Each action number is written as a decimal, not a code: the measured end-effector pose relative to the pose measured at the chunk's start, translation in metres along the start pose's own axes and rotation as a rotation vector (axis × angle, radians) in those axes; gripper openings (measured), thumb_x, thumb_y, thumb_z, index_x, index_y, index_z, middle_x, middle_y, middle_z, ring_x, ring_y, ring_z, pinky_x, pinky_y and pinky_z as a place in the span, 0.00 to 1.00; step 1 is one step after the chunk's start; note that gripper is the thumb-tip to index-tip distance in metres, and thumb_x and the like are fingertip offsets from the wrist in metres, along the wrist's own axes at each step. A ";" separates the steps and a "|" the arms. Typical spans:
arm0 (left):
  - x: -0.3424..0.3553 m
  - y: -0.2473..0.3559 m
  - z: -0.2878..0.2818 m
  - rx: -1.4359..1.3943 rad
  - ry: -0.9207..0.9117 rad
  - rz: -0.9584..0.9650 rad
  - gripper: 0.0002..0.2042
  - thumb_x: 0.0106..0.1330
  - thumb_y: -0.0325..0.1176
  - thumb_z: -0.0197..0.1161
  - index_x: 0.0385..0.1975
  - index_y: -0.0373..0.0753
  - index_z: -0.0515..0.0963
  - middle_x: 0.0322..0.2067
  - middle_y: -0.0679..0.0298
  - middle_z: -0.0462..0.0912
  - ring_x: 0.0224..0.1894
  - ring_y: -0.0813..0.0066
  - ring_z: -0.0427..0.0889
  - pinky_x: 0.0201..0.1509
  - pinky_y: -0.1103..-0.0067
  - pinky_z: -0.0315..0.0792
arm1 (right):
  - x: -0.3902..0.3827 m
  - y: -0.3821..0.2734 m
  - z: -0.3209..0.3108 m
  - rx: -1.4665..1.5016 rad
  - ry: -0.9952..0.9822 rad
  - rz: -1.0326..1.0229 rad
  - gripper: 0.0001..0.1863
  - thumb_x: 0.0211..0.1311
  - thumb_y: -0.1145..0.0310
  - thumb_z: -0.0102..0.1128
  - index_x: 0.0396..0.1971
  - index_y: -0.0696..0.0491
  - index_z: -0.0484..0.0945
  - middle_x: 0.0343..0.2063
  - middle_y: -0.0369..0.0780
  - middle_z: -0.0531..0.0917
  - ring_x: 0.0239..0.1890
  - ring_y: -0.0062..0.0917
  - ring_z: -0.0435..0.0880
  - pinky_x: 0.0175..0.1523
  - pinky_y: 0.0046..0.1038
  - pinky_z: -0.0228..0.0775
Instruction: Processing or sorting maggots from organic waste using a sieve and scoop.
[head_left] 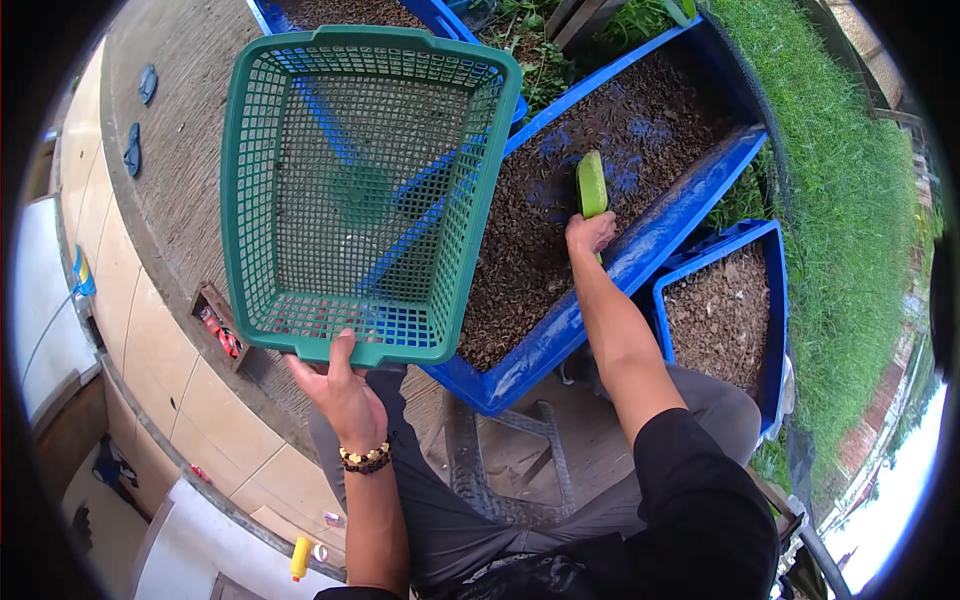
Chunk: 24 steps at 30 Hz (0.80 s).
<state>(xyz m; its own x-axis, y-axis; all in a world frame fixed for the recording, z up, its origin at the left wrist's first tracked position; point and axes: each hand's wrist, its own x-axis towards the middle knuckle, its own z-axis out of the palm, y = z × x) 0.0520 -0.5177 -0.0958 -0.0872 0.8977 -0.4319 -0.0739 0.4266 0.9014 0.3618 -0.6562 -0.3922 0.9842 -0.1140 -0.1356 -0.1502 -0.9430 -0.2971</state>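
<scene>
My left hand (343, 398) grips the near rim of a green plastic mesh basket (232, 200), thumb over the edge. The basket is tilted and held up in front of me; nothing lies in it that I can see, and the ground shows through its holes. My right hand (592, 233) is closed round a light green scoop (591, 184). That scoop is over a long blue tub (640, 262), which holds dark brown crumbly matter (530, 270). Whether the scoop touches or carries any of it, I cannot tell.
A smaller blue tub (668, 300) of paler crumbs stands at the right. Another blue tub (436, 18) is beyond the basket. Below me is a grey stool (470, 450). Slippers (133, 150) and a wooden box (213, 325) lie left; grass (830, 200) grows at the right.
</scene>
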 end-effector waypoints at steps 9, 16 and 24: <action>0.000 0.001 -0.001 -0.006 0.015 0.006 0.31 0.59 0.19 0.63 0.63 0.35 0.60 0.50 0.60 0.75 0.45 0.73 0.79 0.44 0.76 0.80 | -0.065 0.011 0.002 0.088 -0.157 -0.500 0.24 0.39 0.74 0.68 0.39 0.56 0.68 0.42 0.50 0.74 0.49 0.51 0.72 0.53 0.50 0.64; 0.001 0.003 -0.006 -0.040 0.031 0.002 0.27 0.59 0.19 0.63 0.58 0.36 0.63 0.47 0.61 0.76 0.44 0.73 0.79 0.43 0.75 0.81 | -0.119 0.023 0.004 0.199 -0.331 -0.560 0.23 0.43 0.76 0.59 0.44 0.59 0.70 0.43 0.53 0.74 0.49 0.54 0.73 0.53 0.52 0.66; 0.000 0.007 -0.007 -0.040 0.039 -0.004 0.25 0.59 0.19 0.63 0.56 0.37 0.64 0.46 0.61 0.76 0.44 0.73 0.79 0.42 0.75 0.80 | -0.154 0.026 -0.024 0.108 -0.492 -0.483 0.17 0.46 0.72 0.58 0.38 0.59 0.70 0.38 0.55 0.78 0.45 0.54 0.76 0.52 0.49 0.68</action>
<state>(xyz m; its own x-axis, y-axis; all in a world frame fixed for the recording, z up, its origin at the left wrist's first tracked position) 0.0447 -0.5159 -0.0900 -0.1251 0.8906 -0.4373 -0.1141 0.4250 0.8980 0.2089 -0.6702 -0.3567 0.7900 0.4893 -0.3696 0.2597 -0.8130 -0.5211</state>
